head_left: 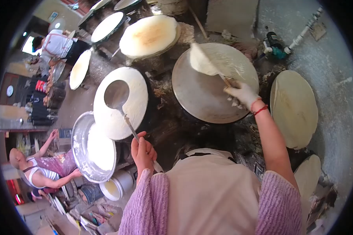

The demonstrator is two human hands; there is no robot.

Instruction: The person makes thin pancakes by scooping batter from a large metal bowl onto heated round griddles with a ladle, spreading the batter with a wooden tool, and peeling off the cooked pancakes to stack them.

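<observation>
My left hand is closed round the long handle of a ladle. The ladle's round bowl lies over a griddle coated with pale batter. In a white glove, my right hand grips the wooden handle of a batter spreader. The spreader's blade reaches over the far part of a large round griddle in front of me. Pale batter lies along the blade, and a thin coat streaks the griddle's far right side. The near part of that griddle shows bare grey metal.
A metal basin of white batter stands at left, above a white bucket. Cooked flatbreads lie at right and far left. Two other people work at left. Pipes run along the right wall.
</observation>
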